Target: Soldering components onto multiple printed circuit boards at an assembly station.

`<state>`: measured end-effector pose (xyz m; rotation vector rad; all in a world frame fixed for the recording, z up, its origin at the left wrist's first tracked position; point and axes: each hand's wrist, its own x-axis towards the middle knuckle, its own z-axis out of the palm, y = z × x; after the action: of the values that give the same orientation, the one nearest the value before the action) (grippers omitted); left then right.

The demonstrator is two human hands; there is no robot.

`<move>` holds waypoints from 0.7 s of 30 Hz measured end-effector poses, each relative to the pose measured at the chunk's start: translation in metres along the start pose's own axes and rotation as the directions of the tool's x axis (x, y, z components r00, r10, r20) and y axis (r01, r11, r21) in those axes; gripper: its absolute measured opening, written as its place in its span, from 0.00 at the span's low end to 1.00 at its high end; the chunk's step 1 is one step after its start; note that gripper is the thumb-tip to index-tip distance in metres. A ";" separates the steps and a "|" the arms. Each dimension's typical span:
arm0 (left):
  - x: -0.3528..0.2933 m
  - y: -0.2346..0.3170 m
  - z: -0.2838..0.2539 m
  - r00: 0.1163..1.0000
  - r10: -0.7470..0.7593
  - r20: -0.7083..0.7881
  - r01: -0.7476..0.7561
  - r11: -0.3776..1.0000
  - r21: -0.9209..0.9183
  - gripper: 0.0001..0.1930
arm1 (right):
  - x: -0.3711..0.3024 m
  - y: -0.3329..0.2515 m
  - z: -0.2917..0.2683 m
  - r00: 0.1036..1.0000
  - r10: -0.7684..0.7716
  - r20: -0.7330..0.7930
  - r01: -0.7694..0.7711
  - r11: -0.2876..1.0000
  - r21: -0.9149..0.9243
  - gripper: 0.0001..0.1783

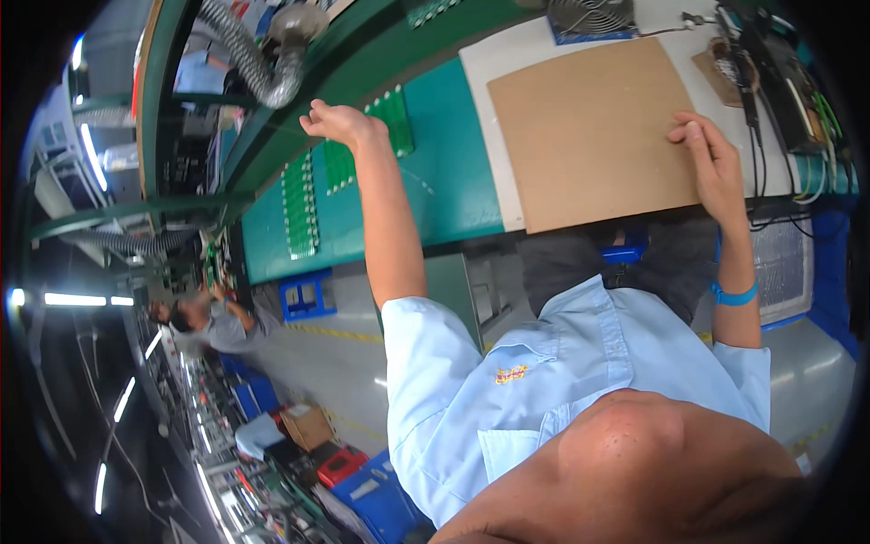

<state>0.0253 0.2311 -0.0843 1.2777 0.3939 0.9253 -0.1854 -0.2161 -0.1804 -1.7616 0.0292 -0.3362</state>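
Observation:
My left hand is stretched out over the far left of the bench, its fingers loosely bent and apart with nothing visible in them. Below and around it, several green circuit board panels lie in a row on the teal mat. My forearm hides part of the middle panel; another panel shows just right of my wrist. At the right edge of a brown cardboard sheet, my right hand hovers or rests with fingers slightly curled; I cannot see anything held there.
A white sheet lies under the cardboard. Back right are a fan and a black device with cables. A silver duct hangs by the green frame at left. Farther left, a person works at another station.

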 end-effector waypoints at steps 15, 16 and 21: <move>0.069 0.004 -0.205 0.998 -0.060 0.022 0.051 0.958 0.282 0.20 | 0.021 -0.095 0.136 0.746 -0.213 0.631 0.314 0.948 -0.052 0.29; 0.074 -0.001 -0.205 0.998 -0.067 0.016 0.060 0.959 0.278 0.20 | 0.028 -0.103 0.152 0.715 -0.174 0.677 0.282 0.958 -0.052 0.30; 0.091 -0.007 -0.203 0.993 -0.094 0.064 0.048 0.854 0.518 0.20 | 0.093 -0.090 0.253 0.692 -0.074 0.719 0.060 0.997 0.044 0.32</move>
<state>-0.0631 0.4305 -0.1278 1.7761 0.6465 0.7164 -0.0503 0.0264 -0.1197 -1.7718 -0.6114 0.3329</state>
